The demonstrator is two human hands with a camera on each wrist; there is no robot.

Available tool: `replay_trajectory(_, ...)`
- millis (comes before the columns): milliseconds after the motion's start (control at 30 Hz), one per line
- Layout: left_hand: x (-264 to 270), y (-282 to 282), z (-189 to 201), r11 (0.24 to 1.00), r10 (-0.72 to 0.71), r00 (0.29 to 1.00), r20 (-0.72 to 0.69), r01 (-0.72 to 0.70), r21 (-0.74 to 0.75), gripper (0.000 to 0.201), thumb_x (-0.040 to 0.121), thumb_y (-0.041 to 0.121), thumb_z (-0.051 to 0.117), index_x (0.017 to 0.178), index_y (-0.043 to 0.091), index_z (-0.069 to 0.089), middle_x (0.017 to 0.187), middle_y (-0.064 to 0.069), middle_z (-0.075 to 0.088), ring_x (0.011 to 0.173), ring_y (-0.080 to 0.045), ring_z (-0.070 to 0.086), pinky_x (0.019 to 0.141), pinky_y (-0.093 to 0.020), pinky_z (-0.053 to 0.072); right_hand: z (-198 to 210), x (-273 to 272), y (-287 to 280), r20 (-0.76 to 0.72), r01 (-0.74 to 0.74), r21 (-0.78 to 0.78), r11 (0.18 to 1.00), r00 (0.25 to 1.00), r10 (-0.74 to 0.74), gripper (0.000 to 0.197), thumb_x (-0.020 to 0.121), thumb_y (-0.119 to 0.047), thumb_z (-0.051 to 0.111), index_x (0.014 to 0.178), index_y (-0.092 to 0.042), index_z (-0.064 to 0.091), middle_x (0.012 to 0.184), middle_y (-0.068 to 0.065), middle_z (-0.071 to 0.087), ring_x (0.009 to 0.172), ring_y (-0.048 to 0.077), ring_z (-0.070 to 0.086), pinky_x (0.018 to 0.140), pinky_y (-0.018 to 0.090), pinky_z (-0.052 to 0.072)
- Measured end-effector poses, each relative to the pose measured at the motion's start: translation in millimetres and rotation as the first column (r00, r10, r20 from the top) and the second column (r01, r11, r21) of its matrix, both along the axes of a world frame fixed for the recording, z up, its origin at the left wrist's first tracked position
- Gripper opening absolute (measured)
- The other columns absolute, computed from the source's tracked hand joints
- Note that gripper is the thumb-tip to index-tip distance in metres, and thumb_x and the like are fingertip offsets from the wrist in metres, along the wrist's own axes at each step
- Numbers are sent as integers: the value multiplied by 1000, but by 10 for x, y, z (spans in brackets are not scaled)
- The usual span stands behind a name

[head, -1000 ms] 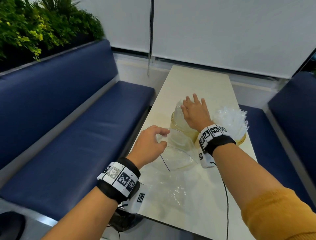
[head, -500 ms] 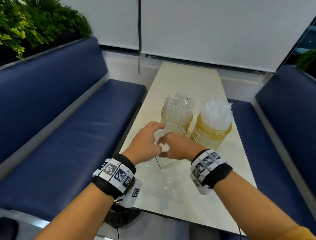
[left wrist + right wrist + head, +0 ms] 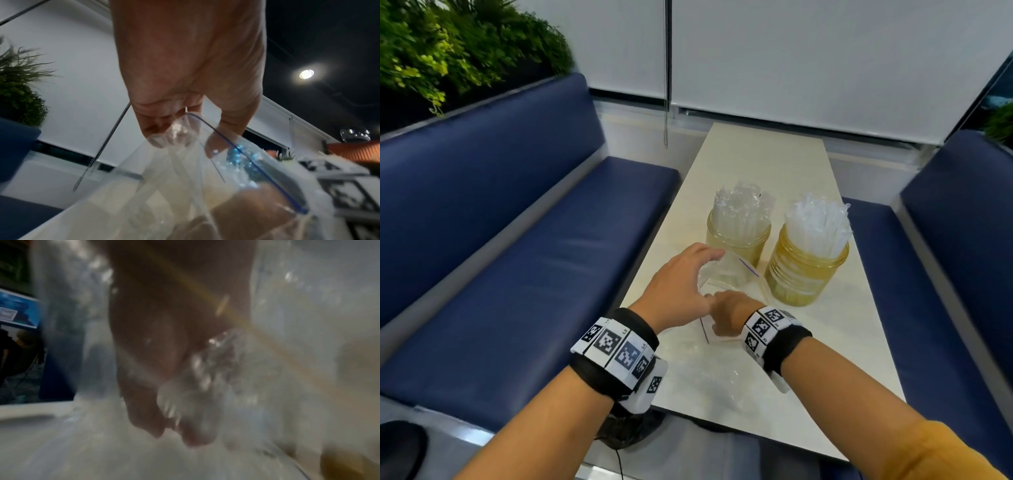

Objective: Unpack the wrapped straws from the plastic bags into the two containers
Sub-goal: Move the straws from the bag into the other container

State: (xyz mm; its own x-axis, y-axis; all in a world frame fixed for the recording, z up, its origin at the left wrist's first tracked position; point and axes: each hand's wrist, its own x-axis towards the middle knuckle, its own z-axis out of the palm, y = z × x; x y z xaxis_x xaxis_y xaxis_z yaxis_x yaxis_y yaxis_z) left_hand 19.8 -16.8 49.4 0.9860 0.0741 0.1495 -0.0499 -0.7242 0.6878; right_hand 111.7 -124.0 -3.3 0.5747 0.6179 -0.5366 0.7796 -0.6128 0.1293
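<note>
Two amber containers (image 3: pixel 806 270) sit side by side on the table (image 3: pixel 859 359), both stuffed with wrapped straws (image 3: pixel 816 222), and we've got the zip-top plastic bag (image 3: pixel 726 274) just in front of them. Our left hand (image 3: pixel 681 281) pinches its blue-lined rim to hold the mouth up, while our right hand (image 3: pixel 726 317) is down inside it, fingers curled around crinkly wrapped stuff, though that view's too blurry to say exactly what. Bag's feather-light, floppy and slick, so we'd say keep hold at the stiffer zip strip, since the thin film would probably just slip and bunch.
</note>
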Motion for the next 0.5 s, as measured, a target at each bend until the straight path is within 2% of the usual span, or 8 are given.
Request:
replay_trajectory(100,9,2,-50,988,7,999,-42,0,156,80,71,35,81,143,29,48,137,17,48,124,-10,43,106,-36,42,327,35,-73,41,-19,26,999,999,18,42,95,-23,61,134,-11,52,123,8,62,109,27,63,84,34,51)
replay_trajectory(167,33,-16,-72,968,45,997,-59,-29,251,89,64,49,85,143,32,47,137,18,47,124,-11,37,105,-34,36,614,30,-113,108,-35,31,999,994,32,43,94,-24,64,134,-12,54,122,6,63,108,26,63,80,32,48)
replay_trajectory(267,92,-64,-127,959,91,992,-91,-63,277,94,60,58,87,140,31,47,136,15,47,125,-11,40,104,-33,35,1052,-34,-129,226,-80,5,997,971,77,43,91,-23,67,132,-17,58,104,2,62,87,22,61,68,31,47)
replay_trajectory(333,134,-105,-164,972,127,988,-90,-106,209,85,64,57,86,135,27,50,132,12,51,120,-12,48,102,-33,41,1334,-123,-115,299,-125,-32,992,946,128,41,90,-23,69,130,-18,61,97,2,61,78,21,57,64,30,43)
replay_trajectory(400,186,-123,-200,975,184,981,-53,-176,138,62,76,52,80,126,23,56,124,8,57,109,-13,56,91,-31,47,1561,-219,-97,377,-171,-49,984,909,176,36,87,-27,74,119,-17,65,90,1,60,77,21,58,65,30,43)
replay_trajectory(433,215,-121,-219,969,212,977,-30,-206,133,48,82,50,75,118,22,60,117,6,60,103,-16,59,84,-31,49,1658,-263,-98,409,-199,-29,980,892,193,37,84,-33,77,116,-17,66,90,1,60,80,21,60,66,31,43)
replay_trajectory(500,254,-99,-252,969,227,974,3,-226,105,29,89,47,66,100,22,60,103,4,65,92,-21,62,75,-34,50,1790,-268,-120,437,-219,142,965,889,137,46,79,-52,78,113,-22,67,100,-1,65,89,21,64,71,30,45)
